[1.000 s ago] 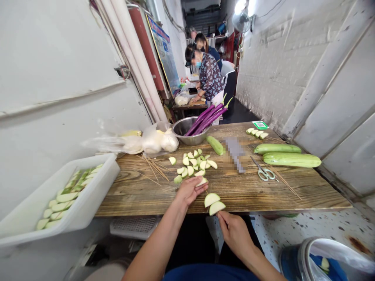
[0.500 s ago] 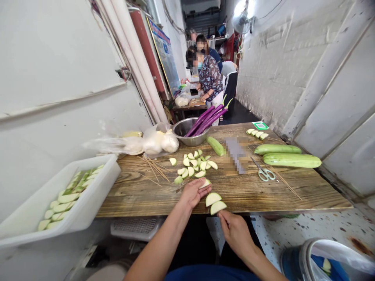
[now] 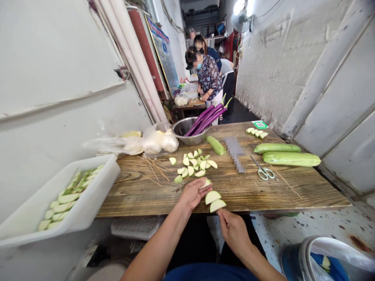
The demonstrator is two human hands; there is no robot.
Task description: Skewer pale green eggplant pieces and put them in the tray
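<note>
My left hand holds a half-round zucchini slice between thumb and fingers, just over the table's near edge. Close by on the right, my right hand is closed at the lower end of a thin skewer, mostly hidden, that carries two half-round zucchini slices. The skewer's upper end lies near my left fingertips; whether it touches the held slice I cannot tell. Beyond my left hand, a loose heap of cut zucchini pieces lies on the wooden table.
Bare skewers, a steel bowl with purple eggplants, scissors, a blurred grey object and whole zucchinis lie around. A white tub of skewered slices stands left, a lined bucket lower right. People work behind.
My hands and the slices hold nearly the same pose, with only a slight shift. In the background, a person's hands have moved over the board.
</note>
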